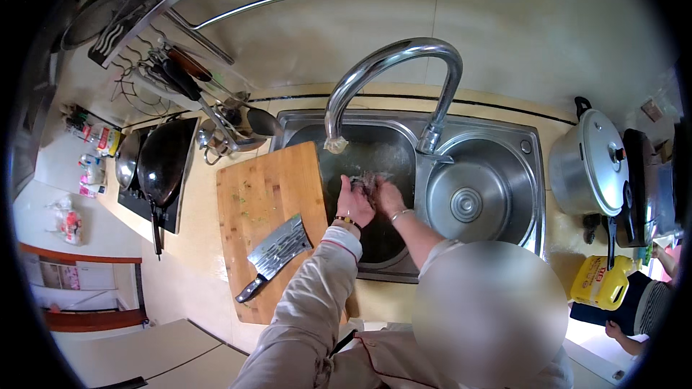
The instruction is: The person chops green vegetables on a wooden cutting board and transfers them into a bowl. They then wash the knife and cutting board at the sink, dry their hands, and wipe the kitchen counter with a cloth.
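My left hand [354,202] and my right hand [389,197] meet over the left basin of a stainless steel sink [478,243]. Between them is a small dark, wet thing [367,183]; what it is cannot be told. The fingers of both hands are bent around it. Dark water [378,232] stands in the basin beneath. A curved chrome faucet [397,46] arches above, its spout end behind the hands. Left of the basin, a wooden cutting board [259,183] with green bits overlaps the sink's edge. A cleaver [281,248] with a wet blade and dark handle lies on it.
A wok [165,162] stands on the cooktop at the left, near hanging ladles [265,121]. Right of the round basin [465,173] are a pressure cooker [586,162] and a yellow plastic jug [597,283]. Another person [651,302] is partly visible at the far right.
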